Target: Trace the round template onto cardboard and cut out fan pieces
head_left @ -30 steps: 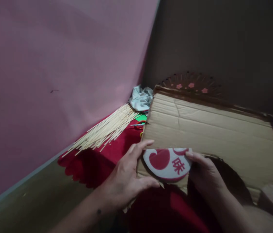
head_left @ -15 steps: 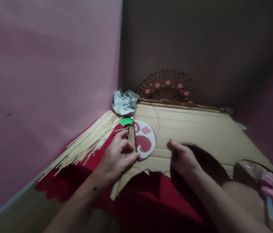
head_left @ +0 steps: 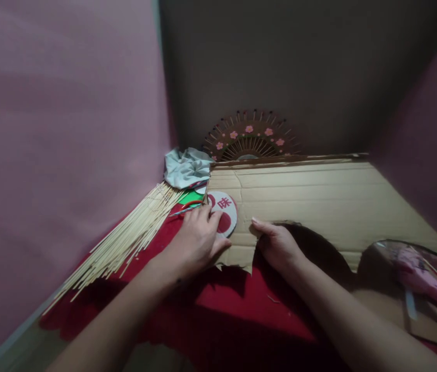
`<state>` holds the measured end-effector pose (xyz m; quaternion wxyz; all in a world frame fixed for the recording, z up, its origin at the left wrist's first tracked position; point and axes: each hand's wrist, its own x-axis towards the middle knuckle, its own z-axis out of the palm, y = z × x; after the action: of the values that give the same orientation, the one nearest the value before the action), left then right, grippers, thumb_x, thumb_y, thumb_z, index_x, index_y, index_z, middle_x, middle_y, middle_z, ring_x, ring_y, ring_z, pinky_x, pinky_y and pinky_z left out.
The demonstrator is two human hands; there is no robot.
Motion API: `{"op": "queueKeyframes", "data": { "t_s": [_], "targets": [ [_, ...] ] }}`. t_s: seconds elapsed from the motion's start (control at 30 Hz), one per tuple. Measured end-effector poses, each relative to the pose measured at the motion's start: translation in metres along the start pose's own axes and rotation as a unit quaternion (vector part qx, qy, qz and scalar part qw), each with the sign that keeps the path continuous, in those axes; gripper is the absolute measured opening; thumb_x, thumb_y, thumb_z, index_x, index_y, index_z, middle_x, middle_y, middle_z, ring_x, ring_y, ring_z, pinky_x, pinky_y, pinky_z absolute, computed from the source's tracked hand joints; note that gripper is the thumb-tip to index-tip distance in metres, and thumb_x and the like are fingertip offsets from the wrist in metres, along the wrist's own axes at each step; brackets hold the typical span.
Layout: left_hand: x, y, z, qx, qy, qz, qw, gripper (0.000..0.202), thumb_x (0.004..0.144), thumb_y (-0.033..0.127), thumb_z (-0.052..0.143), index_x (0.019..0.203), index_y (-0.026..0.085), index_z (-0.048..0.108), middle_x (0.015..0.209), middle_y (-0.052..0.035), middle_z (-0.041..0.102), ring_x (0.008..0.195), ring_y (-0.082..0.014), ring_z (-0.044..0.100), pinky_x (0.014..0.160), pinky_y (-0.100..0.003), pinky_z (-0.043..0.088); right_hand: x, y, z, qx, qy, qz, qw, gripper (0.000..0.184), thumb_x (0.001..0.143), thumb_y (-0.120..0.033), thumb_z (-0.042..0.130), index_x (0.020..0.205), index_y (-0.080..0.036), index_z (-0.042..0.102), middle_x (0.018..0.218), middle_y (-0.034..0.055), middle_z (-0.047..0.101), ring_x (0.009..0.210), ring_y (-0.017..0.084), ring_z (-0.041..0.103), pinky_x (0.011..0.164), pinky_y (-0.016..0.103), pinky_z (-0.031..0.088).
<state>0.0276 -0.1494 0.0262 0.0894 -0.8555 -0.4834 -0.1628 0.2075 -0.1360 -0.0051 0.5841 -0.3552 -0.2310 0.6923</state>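
Note:
A large tan cardboard sheet (head_left: 303, 191) with curved cut-outs along its near edge lies before me. On its left end is a red-and-white printed disc piece (head_left: 229, 209), partly covered by my fingers. My left hand (head_left: 197, 235) is closed over the sheet's left edge, its thumb beside the disc piece. My right hand (head_left: 282, 248) grips the rim of a cut-out, thumb on top and fingers hidden below. Just beyond my left fingertips lie orange-handled scissors (head_left: 191, 205), partly hidden.
Many thin bamboo sticks (head_left: 121, 243) lie left on a red cloth (head_left: 218, 299). Behind them sit a crumpled pale cloth (head_left: 187, 168) and a green piece (head_left: 191, 197). A flower-decorated fan (head_left: 249, 135) stands at the back. A pink tool (head_left: 416, 268) lies right. Pink walls flank me.
My left hand has closed in over the cardboard's left edge and covers more of the disc piece. The sheet's near left corner is now out of sight. The camera view has shifted slightly.

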Motion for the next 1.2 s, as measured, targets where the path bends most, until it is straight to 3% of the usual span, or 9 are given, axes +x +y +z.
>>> {"op": "queueKeyframes", "data": {
  "t_s": [0.1, 0.2, 0.47, 0.57, 0.67, 0.8, 0.93, 1.07, 1.2],
  "targets": [
    [0.005, 0.002, 0.007, 0.059, -0.015, 0.067, 0.996, 0.028, 0.087, 0.021, 0.041, 0.103, 0.005, 0.057, 0.107, -0.0202, 0.057, 0.103, -0.0318, 0.050, 0.083, -0.045, 0.042, 0.004, 0.000, -0.003, 0.002, 0.003, 0.010, 1.000, 0.011, 0.055, -0.018, 0.076, 0.055, -0.014, 0.065, 0.056, 0.0016, 0.063, 0.056, 0.013, 0.054, 0.064, 0.029, 0.045],
    [0.006, 0.003, 0.012, 0.107, -0.027, 0.094, 0.989, 0.034, 0.085, 0.006, 0.030, 0.105, 0.001, 0.057, 0.099, -0.0211, 0.060, 0.093, -0.0295, 0.056, 0.076, -0.043, 0.045, 0.008, -0.001, -0.006, 0.000, 0.011, 0.022, 1.000, 0.011, 0.055, -0.015, 0.073, 0.055, -0.013, 0.063, 0.055, 0.0014, 0.061, 0.055, 0.013, 0.053, 0.061, 0.029, 0.045],
    [-0.001, -0.009, 0.019, 0.105, 0.052, 0.054, 0.992, 0.037, 0.085, 0.005, 0.030, 0.115, 0.000, 0.052, 0.104, -0.0230, 0.061, 0.090, -0.0272, 0.060, 0.079, -0.044, 0.048, 0.013, -0.001, -0.010, -0.026, 0.027, 0.019, 0.999, 0.011, 0.063, -0.017, 0.070, 0.066, -0.012, 0.061, 0.058, 0.0019, 0.061, 0.050, 0.011, 0.053, 0.048, 0.023, 0.044],
    [-0.008, -0.018, 0.022, 0.099, 0.105, 0.037, 0.989, 0.032, 0.086, 0.009, 0.034, 0.111, 0.003, 0.053, 0.099, -0.0192, 0.063, 0.090, -0.0262, 0.061, 0.081, -0.041, 0.050, 0.009, -0.007, -0.009, -0.089, 0.007, 0.058, 0.994, 0.023, 0.074, -0.034, 0.064, 0.070, -0.012, 0.060, 0.057, 0.0055, 0.062, 0.044, 0.014, 0.056, 0.041, 0.025, 0.047],
    [-0.016, -0.023, 0.021, 0.061, 0.196, 0.045, 0.978, 0.029, 0.086, 0.010, 0.039, 0.113, 0.006, 0.051, 0.103, -0.0158, 0.064, 0.095, -0.0231, 0.061, 0.084, -0.036, 0.051, 0.002, -0.015, -0.008, -0.209, -0.066, 0.207, 0.954, 0.049, 0.086, -0.054, 0.040, 0.070, -0.011, 0.056, 0.050, 0.0099, 0.060, 0.041, 0.018, 0.059, 0.036, 0.025, 0.048],
    [-0.026, -0.021, 0.011, 0.003, 0.259, 0.042, 0.965, 0.032, 0.085, 0.008, 0.043, 0.117, 0.011, 0.049, 0.109, -0.0115, 0.064, 0.100, -0.0179, 0.061, 0.092, -0.030, 0.048, -0.005, -0.019, -0.010, -0.281, -0.193, 0.319, 0.885, 0.060, 0.090, -0.054, 0.025, 0.066, -0.008, 0.056, 0.052, 0.0141, 0.063, 0.041, 0.017, 0.061, 0.032, 0.021, 0.045],
    [-0.032, -0.018, 0.003, -0.013, 0.264, 0.043, 0.963, 0.034, 0.085, 0.007, 0.046, 0.118, 0.010, 0.050, 0.114, -0.0124, 0.062, 0.109, -0.0185, 0.057, 0.097, -0.031, 0.045, -0.012, -0.020, -0.010, -0.373, -0.168, 0.245, 0.879, 0.044, 0.087, -0.039, 0.039, 0.061, -0.009, 0.058, 0.048, 0.0102, 0.062, 0.034, 0.015, 0.057, 0.028, 0.020, 0.041],
    [-0.036, -0.014, 0.004, -0.048, 0.265, 0.055, 0.962, 0.036, 0.083, 0.004, 0.047, 0.119, 0.011, 0.050, 0.116, -0.0122, 0.061, 0.111, -0.0177, 0.056, 0.098, -0.030, 0.044, -0.018, -0.023, -0.005, -0.307, -0.152, 0.066, 0.937, 0.016, 0.073, -0.025, 0.061, 0.076, -0.010, 0.062, 0.059, 0.0053, 0.065, 0.038, 0.011, 0.056, 0.033, 0.019, 0.042],
    [-0.038, -0.009, 0.007, -0.097, 0.268, 0.087, 0.955, 0.040, 0.083, 0.002, 0.046, 0.121, 0.013, 0.048, 0.120, -0.0125, 0.059, 0.115, -0.0181, 0.053, 0.099, -0.031, 0.044, -0.021, -0.024, -0.002, -0.095, -0.222, -0.020, 0.970, 0.057, 0.060, -0.013, 0.072, 0.113, -0.025, 0.055, 0.107, 0.0051, 0.065, 0.076, 0.019, 0.067, 0.059, 0.030, 0.053]
  ]
}}
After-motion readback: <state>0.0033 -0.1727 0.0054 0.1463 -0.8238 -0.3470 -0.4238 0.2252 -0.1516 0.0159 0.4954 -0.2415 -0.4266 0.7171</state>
